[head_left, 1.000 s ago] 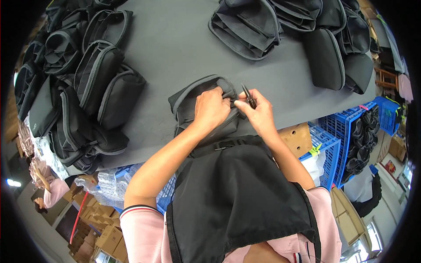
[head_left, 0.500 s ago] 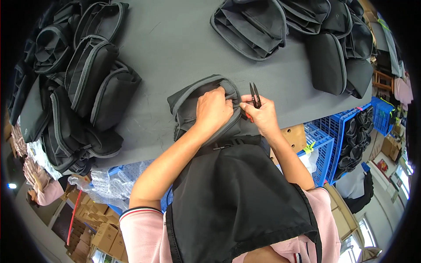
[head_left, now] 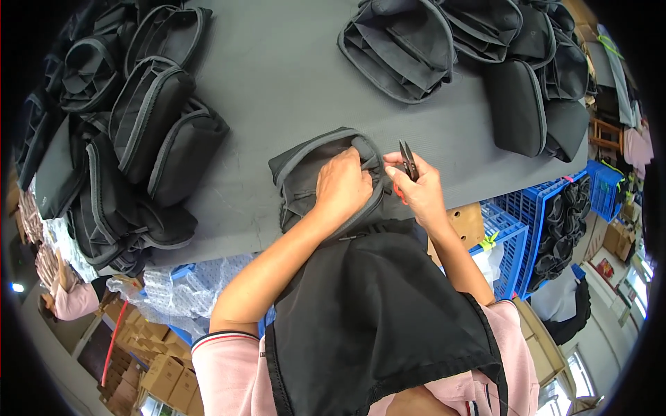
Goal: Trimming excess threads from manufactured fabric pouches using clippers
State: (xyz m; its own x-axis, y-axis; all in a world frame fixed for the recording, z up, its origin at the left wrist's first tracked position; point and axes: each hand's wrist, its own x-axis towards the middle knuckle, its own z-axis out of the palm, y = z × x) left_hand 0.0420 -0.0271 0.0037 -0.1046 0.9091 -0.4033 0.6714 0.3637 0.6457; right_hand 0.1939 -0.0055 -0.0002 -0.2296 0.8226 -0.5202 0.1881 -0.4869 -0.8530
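A black fabric pouch (head_left: 298, 182) lies opened up at the near edge of the table, directly in front of me. My left hand (head_left: 343, 182) reaches into its opening, the fingers curled round the grey-edged rim on the right side. Just right of the pouch, my right hand (head_left: 421, 184) holds small thread snips (head_left: 408, 161), their dark blades pointing away from me and a red handle showing under the palm. The thumb and forefinger of that hand come close together near the pouch's rim, a small gap away from it.
Black pouches (head_left: 149, 118) are heaped on the table's left, and more pouches (head_left: 399, 52) lie at the far right. Blue crates (head_left: 517, 229) stand below the table's right edge, beside a tan board with holes (head_left: 466, 223). Clear plastic wrap (head_left: 184, 295) hangs at the near left.
My right hand has drawn slightly away from the pouch's rim and turned with the snips. My left hand keeps its hold on the pouch. The whole view has shifted a little.
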